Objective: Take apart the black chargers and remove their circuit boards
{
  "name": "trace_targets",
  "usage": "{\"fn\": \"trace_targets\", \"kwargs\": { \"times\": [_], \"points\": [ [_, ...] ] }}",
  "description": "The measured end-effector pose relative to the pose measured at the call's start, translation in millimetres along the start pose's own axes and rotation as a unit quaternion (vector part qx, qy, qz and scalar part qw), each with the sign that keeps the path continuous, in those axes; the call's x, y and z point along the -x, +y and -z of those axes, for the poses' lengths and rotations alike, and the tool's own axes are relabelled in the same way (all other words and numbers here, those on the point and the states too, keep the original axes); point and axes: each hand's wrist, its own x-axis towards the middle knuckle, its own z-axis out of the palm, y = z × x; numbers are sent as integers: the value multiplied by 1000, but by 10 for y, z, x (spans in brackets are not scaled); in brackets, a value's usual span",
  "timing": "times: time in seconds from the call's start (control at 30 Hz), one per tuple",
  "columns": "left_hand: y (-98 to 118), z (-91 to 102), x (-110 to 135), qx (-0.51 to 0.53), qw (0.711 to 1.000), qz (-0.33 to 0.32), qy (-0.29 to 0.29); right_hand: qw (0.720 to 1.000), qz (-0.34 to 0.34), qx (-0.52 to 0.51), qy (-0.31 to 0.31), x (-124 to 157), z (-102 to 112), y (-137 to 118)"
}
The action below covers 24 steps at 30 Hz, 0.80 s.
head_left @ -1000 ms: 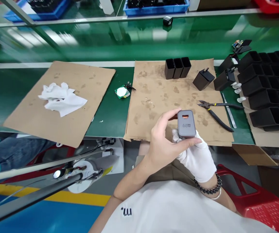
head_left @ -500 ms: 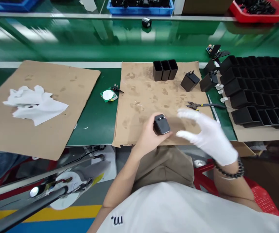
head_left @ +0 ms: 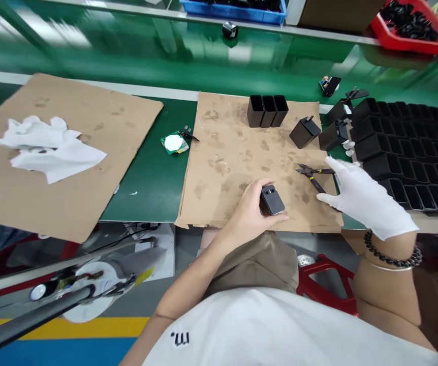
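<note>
From my end, I have the bare left hand (head_left: pixel 252 207) just right of centre in the lower half of the frame, pinching a black rectangular plastic block (head_left: pixel 274 201) between the thumb, along its lower edge, and the fingers at its upper left. The block's pronged end faces up toward my camera, with two short metal prongs near the upper edge of that face. Its long axis runs away from me, down toward the brown cardboard sheet (head_left: pixel 226 190) on the green surface (head_left: pixel 143 173), so I see its length foreshortened along the left flank. Right of centre, the white-gloved right hand (head_left: pixel 326 178) is spread, thumb and fingers well parted around the handles of black metal pliers with yellow bands (head_left: pixel 309 174); whether the glove touches them I can't tell. The pliers' nose points to the left of the frame, their handles fanning rightward. Above the pliers, a black pronged box (head_left: pixel 303 134) lies tilted, near three open-topped black cases (head_left: pixel 268 113) in a row at upper centre.
</note>
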Motion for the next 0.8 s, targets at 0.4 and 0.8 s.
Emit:
{"fn": "trace_targets", "kwargs": {
  "times": [0.4,0.8],
  "points": [
    [23,27,51,-79,996,-31,37,984,-73,-159,-26,-398,274,-110],
    [16,-40,1,-84,994,-30,56,537,-72,-840,22,91,183,-877]
  ]
}}
